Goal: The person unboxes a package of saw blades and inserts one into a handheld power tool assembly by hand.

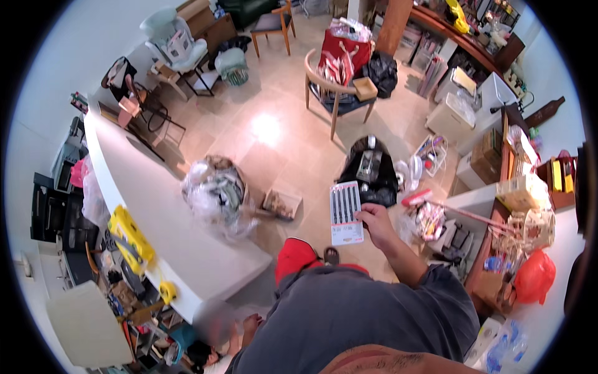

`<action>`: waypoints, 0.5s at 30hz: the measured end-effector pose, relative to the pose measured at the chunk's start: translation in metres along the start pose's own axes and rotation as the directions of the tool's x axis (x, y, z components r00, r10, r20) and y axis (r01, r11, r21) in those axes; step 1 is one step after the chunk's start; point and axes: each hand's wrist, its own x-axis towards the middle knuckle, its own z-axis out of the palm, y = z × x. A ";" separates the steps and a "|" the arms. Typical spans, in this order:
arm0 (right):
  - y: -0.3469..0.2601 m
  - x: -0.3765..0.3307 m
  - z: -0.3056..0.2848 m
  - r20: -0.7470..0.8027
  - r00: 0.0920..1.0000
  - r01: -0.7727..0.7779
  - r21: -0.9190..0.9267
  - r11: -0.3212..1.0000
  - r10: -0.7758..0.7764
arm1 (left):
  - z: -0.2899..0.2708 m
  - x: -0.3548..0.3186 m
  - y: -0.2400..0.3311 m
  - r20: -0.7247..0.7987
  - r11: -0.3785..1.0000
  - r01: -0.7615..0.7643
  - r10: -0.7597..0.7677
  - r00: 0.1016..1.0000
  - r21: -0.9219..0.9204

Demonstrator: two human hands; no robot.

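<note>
Out in front of my body, my right hand (pixel 375 222) grips the right edge of a flat white blister card (pixel 347 234), thumb on its face. Several slim dark rods stand side by side in the card; their exact kind cannot be made out. Beyond the card, a black bag (pixel 369 163) with a clear-wrapped item on top lies on the floor. At the left edge of my dark shirt, a partly hidden hand (pixel 251 321) shows, likely my left hand; its fingers are too unclear to read. A blurred patch and part of another person appear beside it.
A white counter (pixel 187 255) curves along my left, with a yellow tool case (pixel 131 240) and a yellow tape roll (pixel 167 291) on it. A bag-filled basket (pixel 215 193) and a small open box (pixel 282 204) are on the floor. Ahead stands a loaded chair (pixel 339 93); cluttered shelves (pixel 486 243) line the right.
</note>
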 end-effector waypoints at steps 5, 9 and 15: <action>-0.062 0.127 0.001 0.043 0.999 -0.033 0.065 0.997 0.030 | 0.115 0.046 0.108 0.019 0.898 0.180 -0.205 0.979 0.402; -0.107 0.236 0.030 0.058 0.996 -0.068 0.047 0.997 0.065 | 0.185 0.114 0.230 -0.014 0.930 0.111 -0.113 0.994 0.349; -0.178 0.390 0.029 -0.020 1.000 -0.020 -0.046 0.999 0.019 | 0.290 0.197 0.506 0.028 0.950 -0.277 0.276 0.961 0.147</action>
